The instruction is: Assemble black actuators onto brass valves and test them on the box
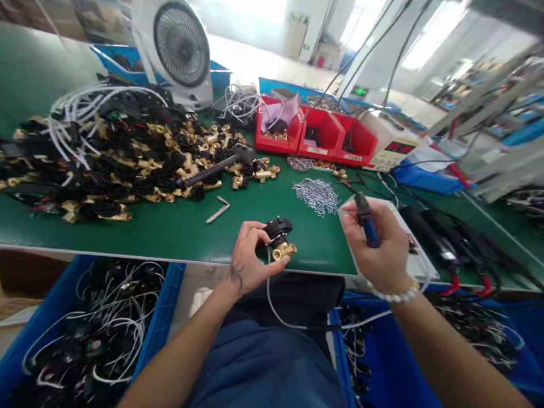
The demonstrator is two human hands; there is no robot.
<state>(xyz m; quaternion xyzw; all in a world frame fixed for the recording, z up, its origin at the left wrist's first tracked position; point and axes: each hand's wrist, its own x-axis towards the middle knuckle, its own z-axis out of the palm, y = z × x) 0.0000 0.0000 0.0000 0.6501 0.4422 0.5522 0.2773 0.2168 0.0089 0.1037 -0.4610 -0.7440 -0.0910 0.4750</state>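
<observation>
At the bench's front edge my left hand (254,252) is closed around a brass valve with a black top (280,235). A pale cable (274,306) runs down from that valve across my lap toward the right. My right hand (382,241), with a beaded bracelet on its wrist, grips a blue-handled hand tool (367,222), probably pliers; its dark metal head points up and away from the valve. Between and beyond both hands lies a heap of small silvery metal clips (317,196). A bent metal key (218,209) rests left of my left hand.
Piled brass valves (187,164) cover the left bench, with a black hammer (216,165) on top. Red bins (318,136), a white fan (178,51) and a digital-display box (393,148) stand behind. Black electric screwdrivers (431,235) lie right. Blue crates (159,317) sit below.
</observation>
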